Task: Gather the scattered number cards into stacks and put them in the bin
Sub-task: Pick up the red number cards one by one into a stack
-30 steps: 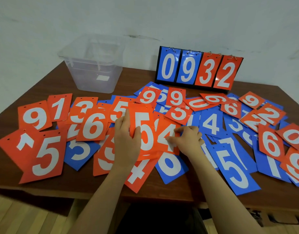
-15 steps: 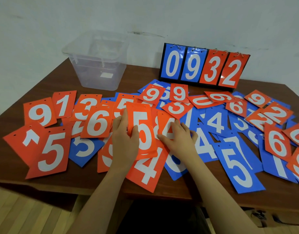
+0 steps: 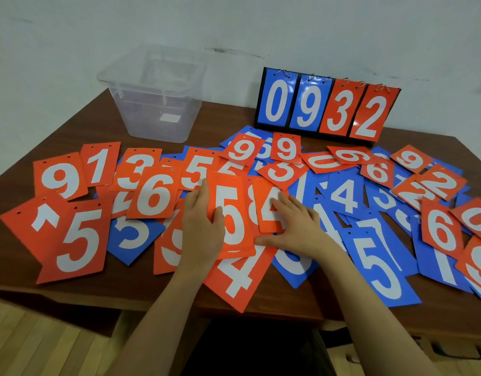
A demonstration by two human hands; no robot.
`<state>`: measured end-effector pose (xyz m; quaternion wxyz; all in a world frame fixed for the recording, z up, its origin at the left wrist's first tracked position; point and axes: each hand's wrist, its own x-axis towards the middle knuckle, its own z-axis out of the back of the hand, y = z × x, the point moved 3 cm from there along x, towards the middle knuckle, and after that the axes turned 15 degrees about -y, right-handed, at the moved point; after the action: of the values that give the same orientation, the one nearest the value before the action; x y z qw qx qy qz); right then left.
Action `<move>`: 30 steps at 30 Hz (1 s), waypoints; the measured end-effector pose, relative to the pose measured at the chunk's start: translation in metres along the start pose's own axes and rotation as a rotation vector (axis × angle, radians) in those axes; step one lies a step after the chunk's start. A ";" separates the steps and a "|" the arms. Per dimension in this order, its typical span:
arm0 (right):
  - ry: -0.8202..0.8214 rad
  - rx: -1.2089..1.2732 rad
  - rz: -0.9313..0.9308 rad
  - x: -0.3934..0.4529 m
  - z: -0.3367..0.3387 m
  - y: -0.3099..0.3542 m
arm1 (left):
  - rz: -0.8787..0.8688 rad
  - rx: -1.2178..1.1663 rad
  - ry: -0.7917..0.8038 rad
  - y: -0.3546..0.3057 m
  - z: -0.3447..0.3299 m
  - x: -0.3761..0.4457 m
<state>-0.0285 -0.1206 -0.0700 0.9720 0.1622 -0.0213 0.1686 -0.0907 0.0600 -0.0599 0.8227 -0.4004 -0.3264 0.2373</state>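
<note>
Head: left hand (image 3: 200,232) grips cards (image 3: 231,210), right hand (image 3: 296,226) flat.

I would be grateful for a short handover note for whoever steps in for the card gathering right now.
Left hand grips the red 5 card at its left edge, thumb on its face. Right hand lies flat, fingers on the red 4 card beside it. The clear bin stands at the table's far left, no cards visible inside. Done: only a few red cards gathered. Left: stack the scattered red and blue cards, then bin them.
</note>
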 end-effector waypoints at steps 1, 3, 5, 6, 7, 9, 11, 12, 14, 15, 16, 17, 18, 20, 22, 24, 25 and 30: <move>0.009 -0.017 0.019 -0.001 0.001 -0.001 | 0.002 0.004 0.001 -0.001 0.000 0.000; 0.003 -0.031 0.037 -0.001 0.001 -0.001 | 0.001 0.012 0.003 -0.003 0.000 -0.002; -0.015 -0.058 0.078 -0.003 0.002 0.000 | 0.000 0.010 0.010 -0.005 0.001 -0.005; -0.043 -0.057 0.117 -0.005 0.002 0.000 | 0.005 0.005 0.012 -0.005 0.001 -0.006; -0.088 -0.025 0.156 -0.007 0.002 -0.001 | 0.012 0.002 0.012 -0.006 0.002 -0.007; -0.233 0.130 0.194 -0.013 0.007 0.001 | 0.034 0.002 0.013 -0.006 0.004 -0.007; -0.448 0.315 0.161 -0.018 0.014 0.003 | 0.054 -0.006 0.024 -0.007 0.004 -0.006; -0.564 0.397 0.129 -0.021 0.019 0.005 | 0.057 -0.015 0.032 -0.008 0.004 -0.006; -0.708 0.529 0.083 -0.025 0.025 0.014 | 0.047 -0.036 0.042 -0.012 0.001 -0.006; -0.719 0.573 0.103 -0.026 0.026 0.021 | 0.049 -0.048 0.045 -0.015 0.000 -0.006; -0.698 0.592 0.151 -0.027 0.026 0.027 | 0.069 -0.072 0.047 -0.017 0.000 -0.005; -0.661 0.588 0.211 -0.028 0.024 0.033 | 0.104 -0.109 0.046 -0.019 0.000 -0.005; -0.620 0.573 0.266 -0.029 0.021 0.038 | 0.140 -0.150 0.046 -0.020 0.000 -0.004; -0.544 0.552 0.346 -0.031 0.017 0.045 | 0.204 -0.227 0.051 -0.022 0.001 -0.003; -0.480 0.542 0.394 -0.034 0.013 0.048 | 0.263 -0.280 0.062 -0.021 0.001 -0.003; -0.424 0.555 0.416 -0.037 0.012 0.050 | 0.252 -0.277 0.064 -0.019 0.004 -0.004; -0.403 0.587 0.398 -0.038 0.012 0.050 | 0.232 -0.267 0.061 -0.017 0.006 -0.004; -0.389 0.467 0.023 -0.032 0.018 0.028 | 0.191 -0.166 0.009 -0.004 0.020 -0.004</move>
<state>-0.0673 -0.1120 -0.0470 0.8843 0.4101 -0.1693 0.1456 -0.1072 0.0656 -0.0489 0.7618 -0.4973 -0.3016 0.2853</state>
